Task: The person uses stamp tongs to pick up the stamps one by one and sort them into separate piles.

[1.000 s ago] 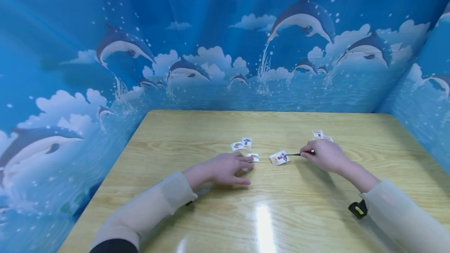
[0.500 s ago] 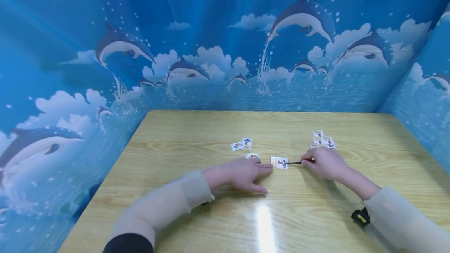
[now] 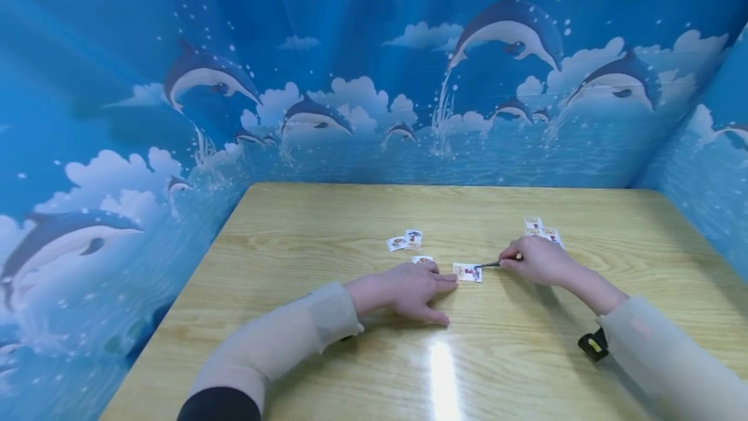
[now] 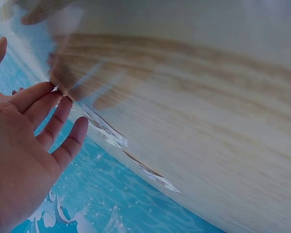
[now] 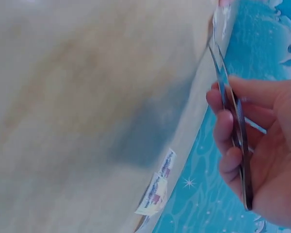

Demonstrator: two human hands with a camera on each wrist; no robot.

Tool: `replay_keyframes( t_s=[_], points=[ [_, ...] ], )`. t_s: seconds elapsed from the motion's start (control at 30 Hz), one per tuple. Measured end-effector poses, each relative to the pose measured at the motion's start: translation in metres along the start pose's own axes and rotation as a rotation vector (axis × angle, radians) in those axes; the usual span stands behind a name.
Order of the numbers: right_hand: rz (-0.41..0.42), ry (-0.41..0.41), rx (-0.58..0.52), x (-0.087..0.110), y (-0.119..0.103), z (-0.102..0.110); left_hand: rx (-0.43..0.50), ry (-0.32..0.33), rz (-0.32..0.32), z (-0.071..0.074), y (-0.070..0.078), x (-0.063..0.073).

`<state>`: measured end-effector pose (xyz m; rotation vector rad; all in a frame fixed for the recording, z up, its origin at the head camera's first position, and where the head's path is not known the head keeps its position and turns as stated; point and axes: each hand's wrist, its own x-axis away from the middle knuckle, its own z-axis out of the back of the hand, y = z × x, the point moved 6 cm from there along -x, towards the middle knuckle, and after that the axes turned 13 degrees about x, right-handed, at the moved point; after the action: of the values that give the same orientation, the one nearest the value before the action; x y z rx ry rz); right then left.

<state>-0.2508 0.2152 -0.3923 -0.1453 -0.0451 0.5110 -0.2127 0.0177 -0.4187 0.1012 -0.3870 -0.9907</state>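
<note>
A small white card with a printed picture (image 3: pixel 469 272) lies on the table between the two hands. My left hand (image 3: pixel 409 291) has its fingers stretched out, and the fingertips touch or nearly touch the card's left edge. From the other side, my right hand (image 3: pixel 540 260) pinches a pair of metal tweezers (image 5: pixel 235 121), whose tips reach the card's right edge. Whether the tips grip the card or only touch it, I cannot tell. Just beyond the left hand lies another small card (image 3: pixel 422 259), partly covered by the fingers.
Two overlapping cards (image 3: pixel 404 241) lie farther back, left of centre. Behind the right hand, several cards sit in a cluster (image 3: pixel 549 234), partly hidden. The wooden table (image 3: pixel 327 213) ends at a blue dolphin-print curtain (image 3: pixel 362 141).
My left hand has moved right, from the left-hand cards to the middle card. That card has turned from a slant to nearly straight. The tweezers stay at its right side.
</note>
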Motion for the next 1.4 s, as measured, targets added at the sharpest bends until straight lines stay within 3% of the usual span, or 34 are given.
replay_keyframes(
  t_s=[0.33, 0.73, 1.13, 1.4],
  points=[
    [0.035, -0.104, -0.035, -0.015, 0.001, 0.001, 0.039, 0.009, -0.007, 0.000, 0.000, 0.000],
    [0.039, -0.110, -0.034, -0.009, 0.000, 0.007, 0.054, 0.027, -0.020, 0.002, -0.005, 0.002],
    [0.018, -0.198, -0.094, -0.007, 0.007, 0.003, 0.048, 0.032, -0.040, 0.002, -0.002, 0.002],
    [0.022, -0.170, -0.091, -0.007, 0.004, 0.000, 0.045, 0.024, -0.036, 0.002, -0.002, 0.001]
  ],
)
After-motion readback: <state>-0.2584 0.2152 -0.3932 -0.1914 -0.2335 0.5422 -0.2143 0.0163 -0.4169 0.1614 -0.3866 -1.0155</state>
